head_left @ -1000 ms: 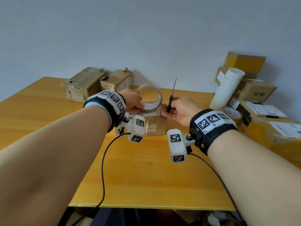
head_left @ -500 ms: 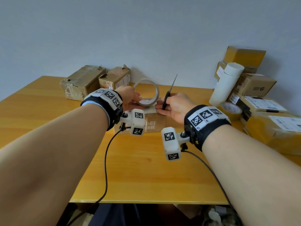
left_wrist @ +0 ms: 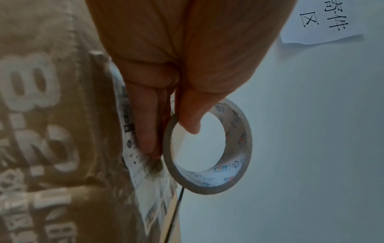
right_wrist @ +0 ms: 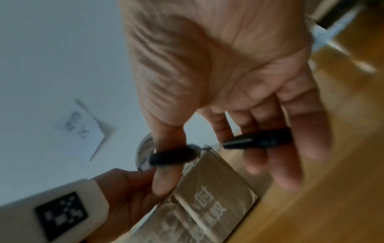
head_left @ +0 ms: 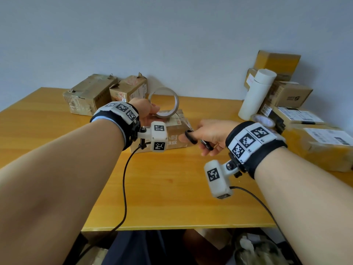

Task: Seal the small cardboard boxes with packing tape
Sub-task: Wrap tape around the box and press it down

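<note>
A small brown cardboard box (head_left: 175, 137) with white print lies mid-table. On its top my left hand (head_left: 150, 113) holds the packing tape roll (head_left: 163, 103) upright, thumb inside the ring (left_wrist: 236, 136) and fingers (left_wrist: 145, 125) outside against the box's label. A strip of clear tape runs from the roll over the box's right edge. Just right of the box, my right hand (head_left: 194, 145) grips black-handled scissors (head_left: 190, 136), thumb through one loop (right_wrist: 172, 156) and fingers on the other handle (right_wrist: 259, 141). The blades point towards the box corner and are mostly hidden.
Two worn boxes (head_left: 89, 94) stand at the back left by the wall. At the right are a white tube (head_left: 256, 96), a second tape roll (head_left: 263, 120) and stacked parcels (head_left: 321, 142). The table's front edge (head_left: 172, 224) is near. Cables hang from both wrists.
My right hand has dropped and turned over, so the scissors no longer point straight up but lie low beside the box's right end. The left hand has kept the roll on the box.
</note>
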`<state>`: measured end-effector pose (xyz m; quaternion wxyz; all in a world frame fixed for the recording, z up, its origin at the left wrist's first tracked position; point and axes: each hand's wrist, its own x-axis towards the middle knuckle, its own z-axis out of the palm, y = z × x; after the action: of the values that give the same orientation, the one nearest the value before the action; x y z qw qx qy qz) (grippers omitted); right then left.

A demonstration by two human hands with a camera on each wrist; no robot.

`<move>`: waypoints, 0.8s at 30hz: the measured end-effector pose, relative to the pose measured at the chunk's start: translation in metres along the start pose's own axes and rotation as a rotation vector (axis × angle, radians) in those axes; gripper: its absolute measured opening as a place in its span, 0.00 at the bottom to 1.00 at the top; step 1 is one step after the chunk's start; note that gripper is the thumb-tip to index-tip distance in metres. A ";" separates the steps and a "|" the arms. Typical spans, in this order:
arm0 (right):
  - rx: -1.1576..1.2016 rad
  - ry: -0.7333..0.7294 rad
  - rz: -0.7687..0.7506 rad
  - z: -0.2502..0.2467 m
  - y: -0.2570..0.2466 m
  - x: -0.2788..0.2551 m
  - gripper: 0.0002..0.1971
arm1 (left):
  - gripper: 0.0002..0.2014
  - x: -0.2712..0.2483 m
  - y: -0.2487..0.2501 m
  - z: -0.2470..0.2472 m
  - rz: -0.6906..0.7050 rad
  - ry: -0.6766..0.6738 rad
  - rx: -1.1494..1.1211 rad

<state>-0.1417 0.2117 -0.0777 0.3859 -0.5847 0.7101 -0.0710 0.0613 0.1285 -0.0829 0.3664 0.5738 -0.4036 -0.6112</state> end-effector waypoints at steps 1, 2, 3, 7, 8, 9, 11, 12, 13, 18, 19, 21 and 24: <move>-0.077 0.004 -0.011 -0.002 -0.002 -0.006 0.38 | 0.04 -0.001 -0.001 0.001 -0.003 0.002 -0.030; -0.143 0.016 -0.023 -0.004 -0.004 -0.013 0.38 | 0.05 -0.001 -0.001 0.003 -0.005 0.005 -0.050; -0.198 0.022 -0.029 -0.006 -0.007 -0.019 0.37 | 0.05 -0.002 -0.002 0.004 -0.007 0.009 -0.062; -0.412 0.042 -0.032 -0.006 -0.021 -0.039 0.34 | 0.05 -0.004 -0.004 0.005 0.002 -0.002 -0.082; -0.475 0.067 -0.040 -0.004 -0.025 -0.041 0.32 | 0.04 -0.005 -0.005 0.004 0.005 -0.004 -0.085; -0.547 0.103 -0.053 -0.001 -0.028 -0.041 0.30 | 0.04 -0.005 -0.004 0.004 0.005 -0.002 -0.081; -0.680 0.188 -0.077 0.005 -0.035 -0.039 0.25 | 0.05 -0.007 -0.004 0.004 0.005 0.004 -0.042; -0.729 0.231 -0.086 0.008 -0.038 -0.038 0.23 | 0.07 -0.006 -0.004 0.003 0.009 0.015 -0.003; -0.768 0.267 -0.094 0.011 -0.040 -0.036 0.21 | 0.09 -0.007 -0.004 0.003 0.016 0.035 0.043; -0.879 0.316 -0.080 0.018 -0.044 -0.033 0.25 | 0.09 -0.005 -0.003 0.001 0.056 0.094 0.122; -0.905 0.294 -0.076 0.017 -0.044 -0.033 0.24 | 0.09 -0.004 -0.003 0.000 0.056 0.100 0.125; -0.928 0.266 -0.075 0.015 -0.046 -0.033 0.21 | 0.08 -0.003 -0.002 0.000 0.050 0.105 0.136; -0.875 0.308 -0.103 0.014 -0.049 -0.033 0.21 | 0.08 -0.006 -0.002 0.001 0.048 0.105 0.159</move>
<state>-0.0938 0.2308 -0.0451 -0.0107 -0.7098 0.6922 0.1300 0.0604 0.1347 -0.0823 0.3546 0.6226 -0.4447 -0.5374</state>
